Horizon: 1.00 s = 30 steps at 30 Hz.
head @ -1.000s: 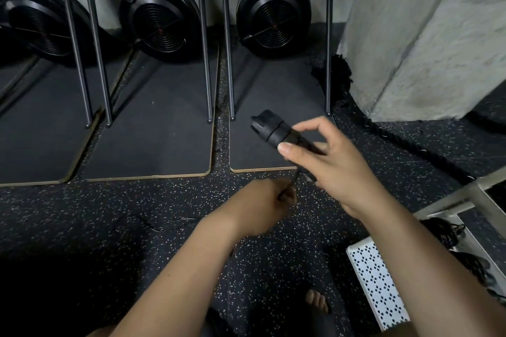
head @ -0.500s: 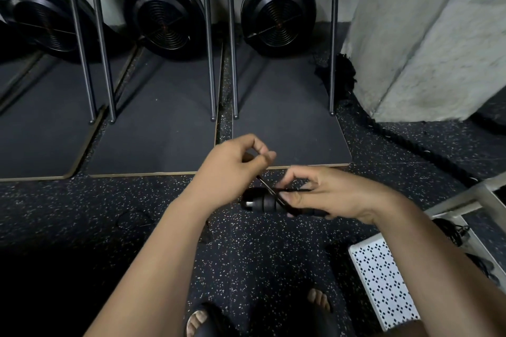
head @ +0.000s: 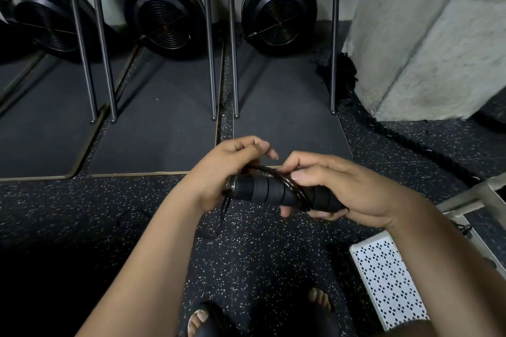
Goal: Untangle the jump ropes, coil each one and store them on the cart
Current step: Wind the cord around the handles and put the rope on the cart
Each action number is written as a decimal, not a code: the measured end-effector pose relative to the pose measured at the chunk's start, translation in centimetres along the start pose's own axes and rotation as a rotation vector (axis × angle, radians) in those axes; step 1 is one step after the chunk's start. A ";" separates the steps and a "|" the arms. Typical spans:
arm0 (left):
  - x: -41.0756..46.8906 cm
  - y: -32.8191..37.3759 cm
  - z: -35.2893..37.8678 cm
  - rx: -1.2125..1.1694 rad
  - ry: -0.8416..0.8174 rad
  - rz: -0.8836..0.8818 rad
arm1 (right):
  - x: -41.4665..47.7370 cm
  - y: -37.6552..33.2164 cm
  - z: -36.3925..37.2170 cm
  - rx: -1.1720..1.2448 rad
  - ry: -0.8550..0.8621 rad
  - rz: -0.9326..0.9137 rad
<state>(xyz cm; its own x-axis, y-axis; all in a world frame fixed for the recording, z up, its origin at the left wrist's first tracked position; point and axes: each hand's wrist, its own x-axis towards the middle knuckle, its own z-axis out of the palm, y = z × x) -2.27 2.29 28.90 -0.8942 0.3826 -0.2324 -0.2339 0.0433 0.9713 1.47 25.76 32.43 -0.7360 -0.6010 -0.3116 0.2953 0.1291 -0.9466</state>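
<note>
The right hand (head: 342, 189) curls around one end of a black jump rope handle (head: 262, 190), holding it level above the speckled floor (head: 246, 254). The left hand (head: 227, 169) pinches the thin cord (head: 297, 190) just above the handle, and the cord loops over the grip. The white cart (head: 383, 276) stands near, at lower right.
</note>
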 end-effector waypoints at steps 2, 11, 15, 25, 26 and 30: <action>0.2 -0.4 0.4 0.005 0.040 -0.012 | 0.1 -0.1 0.1 0.106 0.025 -0.055; 1.3 -1.9 2.9 0.303 0.229 -0.032 | 1.7 0.8 -1.4 0.353 0.543 -0.250; 1.3 -1.9 3.5 0.586 0.281 0.085 | 2.4 1.8 -1.6 0.057 0.789 -0.145; 0.6 -1.1 3.0 0.702 0.324 0.229 | 3.0 3.9 -2.7 -0.549 0.697 0.149; 0.5 -1.0 2.8 0.700 0.325 0.235 | 2.9 4.0 -2.6 -0.526 0.625 0.164; 0.3 -0.8 1.9 0.688 0.299 0.234 | 2.0 2.8 -1.4 -0.433 0.255 0.217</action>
<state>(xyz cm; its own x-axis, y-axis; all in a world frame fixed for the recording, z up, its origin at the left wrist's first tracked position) -1.67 4.13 28.10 -0.9786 0.1919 0.0736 0.1752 0.5914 0.7872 -0.03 25.99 29.05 -0.8263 -0.3213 -0.4626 0.2186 0.5739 -0.7892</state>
